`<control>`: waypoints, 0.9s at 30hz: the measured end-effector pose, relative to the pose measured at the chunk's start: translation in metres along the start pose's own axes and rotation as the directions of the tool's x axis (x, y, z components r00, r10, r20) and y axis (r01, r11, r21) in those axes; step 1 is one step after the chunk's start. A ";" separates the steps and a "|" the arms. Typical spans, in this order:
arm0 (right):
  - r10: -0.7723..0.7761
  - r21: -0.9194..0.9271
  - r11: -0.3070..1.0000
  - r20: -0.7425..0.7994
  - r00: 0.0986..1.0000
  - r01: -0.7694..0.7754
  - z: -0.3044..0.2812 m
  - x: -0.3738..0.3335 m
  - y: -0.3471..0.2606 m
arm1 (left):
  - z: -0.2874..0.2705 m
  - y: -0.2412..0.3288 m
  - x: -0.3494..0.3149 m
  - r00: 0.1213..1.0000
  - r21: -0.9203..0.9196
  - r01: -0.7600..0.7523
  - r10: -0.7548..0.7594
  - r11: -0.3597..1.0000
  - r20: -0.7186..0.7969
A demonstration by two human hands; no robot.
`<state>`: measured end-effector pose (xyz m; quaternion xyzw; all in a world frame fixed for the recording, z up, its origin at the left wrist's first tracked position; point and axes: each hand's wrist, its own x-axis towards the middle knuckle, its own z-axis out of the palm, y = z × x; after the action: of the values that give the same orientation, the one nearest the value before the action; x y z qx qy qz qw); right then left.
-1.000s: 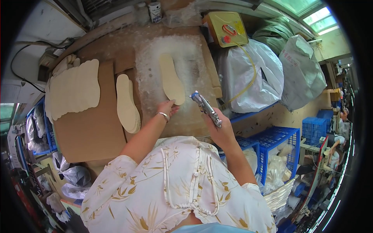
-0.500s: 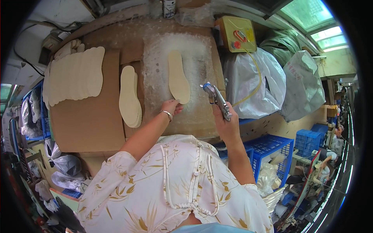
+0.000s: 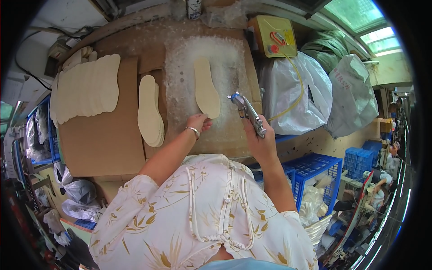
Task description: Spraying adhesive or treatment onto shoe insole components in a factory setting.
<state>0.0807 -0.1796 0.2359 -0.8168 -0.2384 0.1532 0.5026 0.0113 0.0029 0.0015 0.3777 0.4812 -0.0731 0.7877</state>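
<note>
A single cream insole (image 3: 207, 87) lies on a cardboard patch (image 3: 182, 96) crusted with whitish residue. My left hand (image 3: 199, 123) pinches the near end of that insole between thumb and fingers. In my right hand (image 3: 261, 137) is a metal spray gun (image 3: 247, 112), its blue-ringed nozzle pointing left toward the insole, a short way apart from it. Left of the patch sits a small stack of insoles (image 3: 150, 110). Farther left, many overlapping insoles (image 3: 87, 87) lie fanned out on brown cardboard (image 3: 99, 144).
A yellow can (image 3: 274, 38) with a yellowish hose (image 3: 300, 90) stands at the back right, beside white plastic sacks (image 3: 294, 96). Blue crates (image 3: 315, 166) stand low on the right. A small can (image 3: 194, 9) is at the far edge. Another person (image 3: 382, 180) is at the far right.
The spray gun in my right hand has shifted slightly left, nearer the insole. My left hand stays at the insole's near end.
</note>
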 end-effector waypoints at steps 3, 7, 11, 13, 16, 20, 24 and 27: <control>0.142 -0.080 0.987 0.004 0.990 -0.141 -0.005 0.000 -0.001 | 0.000 0.000 -0.001 1.000 -0.001 0.002 -0.002 1.000 -0.003; 0.047 -0.086 0.995 0.072 0.996 -0.041 -0.005 -0.009 0.000 | -0.001 -0.004 0.002 1.000 -0.031 -0.011 0.011 0.999 -0.012; 0.113 -0.058 0.992 0.013 0.994 -0.112 -0.004 -0.006 0.002 | 0.001 -0.005 0.004 1.000 -0.037 -0.012 0.011 0.999 -0.013; 0.078 -0.093 0.993 0.012 0.997 -0.077 -0.005 -0.007 0.005 | 0.002 -0.005 0.003 1.000 -0.040 -0.011 0.010 0.999 -0.022; 0.022 -0.081 0.997 0.069 0.997 -0.016 -0.005 -0.010 0.003 | 0.001 -0.004 0.001 1.000 -0.042 -0.012 0.010 0.999 -0.027; 0.109 -0.098 0.989 0.000 0.994 -0.108 -0.006 -0.003 0.005 | 0.003 -0.005 0.001 1.000 -0.041 -0.010 0.009 0.999 -0.015; 0.029 -0.106 0.994 0.023 0.999 -0.027 -0.005 -0.008 0.010 | 0.001 -0.006 0.003 1.000 -0.044 -0.004 0.003 0.999 -0.019; 0.028 -0.068 0.997 0.029 0.999 -0.026 -0.003 -0.009 0.008 | 0.001 -0.006 0.003 1.000 -0.040 -0.007 0.005 0.999 -0.028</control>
<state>0.0765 -0.1901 0.2307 -0.8339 -0.2399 0.1641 0.4691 0.0107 -0.0018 -0.0035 0.3641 0.4926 -0.0556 0.7885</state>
